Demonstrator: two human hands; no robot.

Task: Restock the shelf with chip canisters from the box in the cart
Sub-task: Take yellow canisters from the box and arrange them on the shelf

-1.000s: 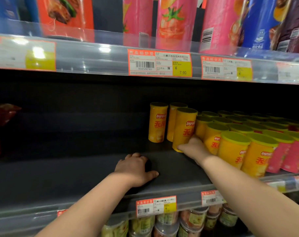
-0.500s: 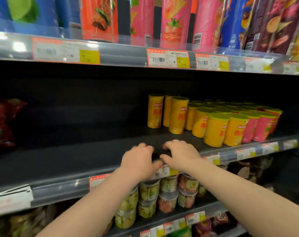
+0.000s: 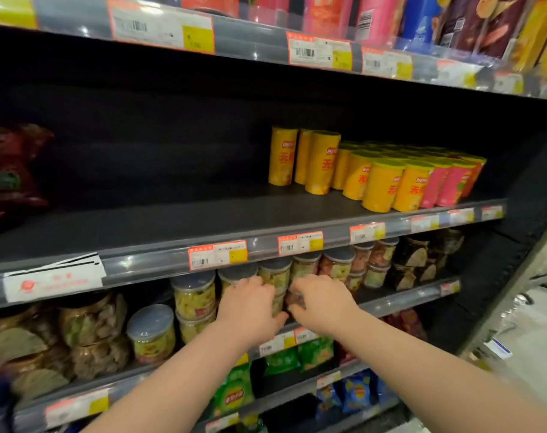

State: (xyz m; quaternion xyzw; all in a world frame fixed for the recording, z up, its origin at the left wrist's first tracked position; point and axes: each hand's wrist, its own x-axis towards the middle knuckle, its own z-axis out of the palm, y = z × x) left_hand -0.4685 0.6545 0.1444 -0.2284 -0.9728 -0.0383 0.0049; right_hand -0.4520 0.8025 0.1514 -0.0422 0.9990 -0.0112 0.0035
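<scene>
Both our hands dropped off the shelf [image 3: 172, 226], left hand [image 3: 250, 303] and right hand [image 3: 323, 303] hanging loose and empty, half hiding some blurry jars [image 3: 194, 300]; chip canisters [image 3: 319, 162] stand on that shelf's right side

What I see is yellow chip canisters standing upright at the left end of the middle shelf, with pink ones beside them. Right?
Not quite. The head view shows the yellow canisters upright at the right end of the middle shelf, with pink ones beside them.
</scene>
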